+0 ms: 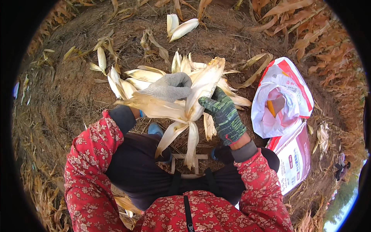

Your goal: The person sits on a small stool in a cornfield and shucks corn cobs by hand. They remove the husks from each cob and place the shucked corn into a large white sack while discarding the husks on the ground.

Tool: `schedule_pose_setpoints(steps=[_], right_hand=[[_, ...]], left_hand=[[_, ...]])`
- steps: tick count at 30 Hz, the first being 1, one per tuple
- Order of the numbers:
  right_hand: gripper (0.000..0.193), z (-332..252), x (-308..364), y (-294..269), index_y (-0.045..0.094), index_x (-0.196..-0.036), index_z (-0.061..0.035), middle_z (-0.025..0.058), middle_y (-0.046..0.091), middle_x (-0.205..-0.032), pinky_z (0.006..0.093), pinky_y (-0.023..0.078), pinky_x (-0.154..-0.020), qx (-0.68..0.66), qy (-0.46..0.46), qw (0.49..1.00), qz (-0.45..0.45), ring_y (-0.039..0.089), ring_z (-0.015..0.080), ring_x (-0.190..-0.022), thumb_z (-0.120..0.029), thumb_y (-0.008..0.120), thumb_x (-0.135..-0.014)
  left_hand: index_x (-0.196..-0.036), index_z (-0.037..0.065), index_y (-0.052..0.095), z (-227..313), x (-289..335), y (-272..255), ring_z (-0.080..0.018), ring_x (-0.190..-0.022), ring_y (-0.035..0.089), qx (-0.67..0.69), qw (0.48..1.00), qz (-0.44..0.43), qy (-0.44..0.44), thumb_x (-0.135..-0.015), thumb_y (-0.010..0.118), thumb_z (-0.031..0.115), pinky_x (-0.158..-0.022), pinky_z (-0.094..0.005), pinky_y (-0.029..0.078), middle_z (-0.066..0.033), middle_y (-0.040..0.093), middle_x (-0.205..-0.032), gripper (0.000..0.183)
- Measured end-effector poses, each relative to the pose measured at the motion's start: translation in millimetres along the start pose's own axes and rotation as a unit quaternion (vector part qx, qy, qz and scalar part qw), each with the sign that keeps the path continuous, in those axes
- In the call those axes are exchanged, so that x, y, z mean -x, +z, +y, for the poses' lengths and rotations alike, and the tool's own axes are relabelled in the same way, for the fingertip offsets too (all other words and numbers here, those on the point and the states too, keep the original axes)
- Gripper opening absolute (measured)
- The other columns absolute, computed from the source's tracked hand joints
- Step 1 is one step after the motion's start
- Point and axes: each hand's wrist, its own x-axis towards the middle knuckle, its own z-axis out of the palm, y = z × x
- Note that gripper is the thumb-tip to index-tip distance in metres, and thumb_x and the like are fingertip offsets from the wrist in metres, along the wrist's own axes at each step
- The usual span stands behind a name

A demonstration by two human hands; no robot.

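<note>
An ear of corn [208,79] is held slanting in front of me, its far end showing some yellow kernels. Pale husk leaves [189,145] are peeled back and hang from its near end. My right hand [224,116], in a green and black knitted glove, grips the ear's lower right side. My left hand [168,87], in a grey glove, is closed at the ear's left side with fingers curled on a husk leaf; the fingertips are partly hidden. A long peeled leaf [154,106] stretches left below that hand. Behind lies a pile of unhusked ears [145,74].
A white and red sack [276,112] stands open at the right, with a yellow ear [271,108] inside. More husked-over ears [183,29] lie on the soil farther off. Dry corn stalks [328,42] border the right. A small wooden stool frame [185,156] shows between my legs.
</note>
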Motion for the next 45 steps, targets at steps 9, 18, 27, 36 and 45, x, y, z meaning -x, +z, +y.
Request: schedule_pose_setpoints(steps=[9,18,27,36,45], right_hand=[[0.062,-5.8,2.1,11.8,0.052,-0.127,0.0054,0.0109,0.063,-0.115,0.03,0.051,-0.089,0.129,-0.014,0.992,0.009,0.061,0.0177,-0.101,-0.014,0.082,-0.077],[0.053,3.1,3.7,15.6,0.054,-0.127,0.001,0.0077,0.062,-0.114,0.0287,0.051,-0.088,-0.023,0.012,1.0,-0.008,0.06,0.0145,-0.1,-0.015,0.078,-0.082],[0.053,-2.7,7.9,22.5,0.052,-0.128,0.002,0.0081,0.063,-0.117,0.0291,0.05,-0.092,0.005,-0.012,0.998,-0.065,0.059,0.0149,-0.107,-0.015,0.076,-0.084],[0.05,1.6,7.5,17.1,0.05,-0.133,-0.0017,0.0066,0.062,-0.117,0.0324,0.054,-0.091,-0.115,0.074,0.989,-0.061,0.063,0.0176,-0.106,-0.005,0.068,-0.087],[0.052,7.9,-0.7,16.1,0.048,-0.134,-0.0014,0.0077,0.06,-0.12,0.0325,0.053,-0.094,-0.189,0.046,0.976,-0.094,0.061,0.0186,-0.108,-0.006,0.069,-0.087]], left_hand=[[-0.1,0.005,0.058,15.6,1.5,12.7,-0.0057,-0.074,0.043,0.054,0.997,0.048,-0.04,-0.091,0.067,0.025,-0.068,-0.0221,0.039,0.0044,0.049,-0.082,0.024],[-0.101,0.003,0.058,26.3,6.6,9.6,-0.0055,-0.084,0.046,0.001,0.998,0.055,-0.015,-0.091,0.068,0.022,-0.076,-0.0235,0.042,0.0024,0.053,-0.089,0.024],[-0.117,0.002,0.056,4.9,3.2,-3.4,-0.0083,-0.1,0.053,0.114,0.99,0.079,-0.02,-0.093,0.065,0.017,-0.094,-0.026,0.043,0.0005,0.058,-0.104,0.03],[-0.116,0.003,0.056,24.3,8.0,-2.6,-0.0075,-0.1,0.055,0.088,0.995,0.028,-0.035,-0.094,0.063,0.016,-0.093,-0.0257,0.044,0.0007,0.059,-0.104,0.026],[-0.123,0.001,0.055,25.1,8.2,0.7,-0.0074,-0.1,0.056,0.089,0.993,0.081,0.018,-0.093,0.065,0.015,-0.09,-0.0248,0.047,-0.001,0.061,-0.11,0.035]])
